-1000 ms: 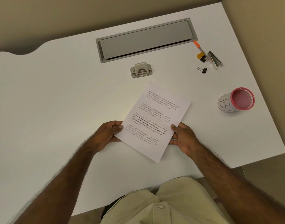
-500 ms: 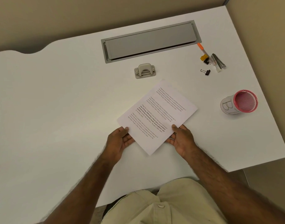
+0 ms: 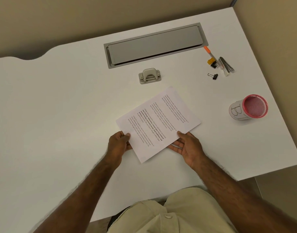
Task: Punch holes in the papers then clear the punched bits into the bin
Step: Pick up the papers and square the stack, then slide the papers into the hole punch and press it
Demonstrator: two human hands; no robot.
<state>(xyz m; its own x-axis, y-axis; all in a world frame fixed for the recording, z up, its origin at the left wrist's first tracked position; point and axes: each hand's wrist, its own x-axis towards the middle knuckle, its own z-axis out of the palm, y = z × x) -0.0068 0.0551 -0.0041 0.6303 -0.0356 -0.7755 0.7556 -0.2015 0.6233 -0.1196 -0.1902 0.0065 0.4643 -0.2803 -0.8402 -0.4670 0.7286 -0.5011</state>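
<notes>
Printed white papers (image 3: pixel 158 122) lie turned at an angle over the middle of the white desk (image 3: pixel 60 115). My left hand (image 3: pixel 118 144) pinches their left corner with thumb on top. My right hand (image 3: pixel 189 147) holds the lower right edge, thumb on top and fingers spread underneath. A grey hole punch (image 3: pixel 149 76) sits on the desk just beyond the papers, apart from them. A pink mesh bin (image 3: pixel 249 107) with a white label lies on its side at the right, its mouth facing me.
A grey cable tray lid (image 3: pixel 155 44) is set into the desk at the back. An orange-capped pen (image 3: pixel 210 52), a stapler (image 3: pixel 226 64) and binder clips (image 3: pixel 213 76) lie at the back right. The desk's right edge is close behind the bin.
The papers have turned anticlockwise in my hands, so their long side now runs from lower left to upper right. My left hand moved to the left corner.
</notes>
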